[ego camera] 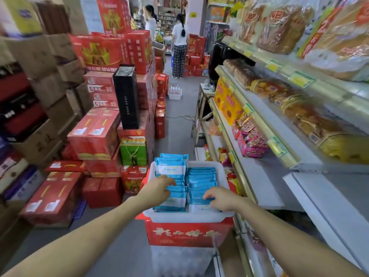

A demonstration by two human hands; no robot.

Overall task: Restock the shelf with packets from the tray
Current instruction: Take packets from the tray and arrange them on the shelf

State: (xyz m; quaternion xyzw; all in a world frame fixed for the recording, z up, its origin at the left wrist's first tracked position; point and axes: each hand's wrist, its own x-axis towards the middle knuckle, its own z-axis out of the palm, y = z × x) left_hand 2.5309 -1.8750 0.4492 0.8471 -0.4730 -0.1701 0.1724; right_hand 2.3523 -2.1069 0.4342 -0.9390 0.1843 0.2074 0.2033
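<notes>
A white plastic tray [224, 172], set on a red printed carton [185, 233] in the near middle of the aisle, was seen filled with two rows of blue-and-white sealed packets [201, 177] stood on edge. The left hand [159, 189] was laid on the left row and the right hand [218, 196] on the right row, fingers curled over the packet tops; whether either grip was closed on a packet could not be told. The step would be done best if a small bundle were pinched from each row and lifted straight up, so that neighbours were not dragged out, then carried right to the bare grey metal shelf [265, 180] (the nearest clear stretch). Fingertips were hidden among the packets, print on them was blurred, and the tray's depth was concealed.
</notes>
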